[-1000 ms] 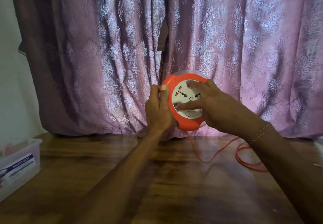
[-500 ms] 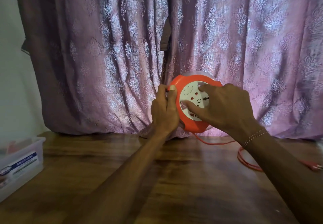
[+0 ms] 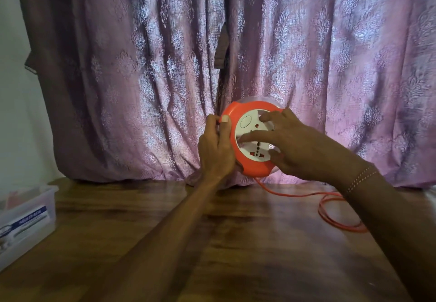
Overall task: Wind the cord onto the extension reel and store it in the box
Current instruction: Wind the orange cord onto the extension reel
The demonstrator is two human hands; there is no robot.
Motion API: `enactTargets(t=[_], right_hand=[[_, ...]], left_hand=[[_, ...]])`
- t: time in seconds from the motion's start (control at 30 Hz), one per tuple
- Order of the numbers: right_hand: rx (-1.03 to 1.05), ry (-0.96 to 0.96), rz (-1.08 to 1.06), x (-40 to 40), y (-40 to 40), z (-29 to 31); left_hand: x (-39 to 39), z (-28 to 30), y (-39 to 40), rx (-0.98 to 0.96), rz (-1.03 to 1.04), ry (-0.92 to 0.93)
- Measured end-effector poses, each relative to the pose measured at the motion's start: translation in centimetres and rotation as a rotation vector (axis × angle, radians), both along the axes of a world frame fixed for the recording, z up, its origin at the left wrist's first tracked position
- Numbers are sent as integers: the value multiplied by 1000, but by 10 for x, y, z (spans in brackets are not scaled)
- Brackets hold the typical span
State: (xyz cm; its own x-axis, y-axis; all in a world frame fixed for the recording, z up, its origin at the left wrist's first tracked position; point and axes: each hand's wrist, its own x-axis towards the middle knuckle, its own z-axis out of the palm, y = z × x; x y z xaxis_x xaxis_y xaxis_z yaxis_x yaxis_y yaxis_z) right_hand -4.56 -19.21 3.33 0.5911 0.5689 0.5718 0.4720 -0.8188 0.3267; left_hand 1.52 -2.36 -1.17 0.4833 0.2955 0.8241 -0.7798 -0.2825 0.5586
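- The reel (image 3: 253,140), a round orange case with a white socket face, is held up above the wooden table (image 3: 236,242), in front of the purple patterned curtain (image 3: 165,77); its face is turned toward the camera.
- The left hand (image 3: 215,149) grips the reel's left edge: the thumb lies over the orange rim at the front and the other fingers wrap behind it, so the hand is clamped on the case.
- The right hand (image 3: 299,146) lies over the white face from the right. Its fingers (image 3: 252,136) are spread apart and pressed flat on the disc, one near the top edge, one across the middle, one low down by the sockets.
- A thin bracelet (image 3: 361,179) circles the right wrist.
- The orange cord (image 3: 306,194) leaves the bottom of the reel, drops to the table and runs right, where it lies in loose loops near the right forearm, which hides part of them.
- The box (image 3: 30,216), clear plastic with a blue and white label on its side, sits at the table's left edge, well apart from the reel. What it holds is too blurred to tell.
- A pale wall (image 3: 14,89) shows left of the curtain.
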Motion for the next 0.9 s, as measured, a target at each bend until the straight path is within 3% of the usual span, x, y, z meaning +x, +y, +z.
enactTargets(t=[0.3, 0.5, 0.9], right_hand=[[40, -194, -65, -1, 7, -4], [340, -359, -215, 4, 12, -12], [314, -545, -112, -1, 10, 0]], left_hand=[[1, -2, -1, 10, -16, -3], [1, 0, -2, 3, -6, 4], [-4, 8, 0, -20, 12, -3]])
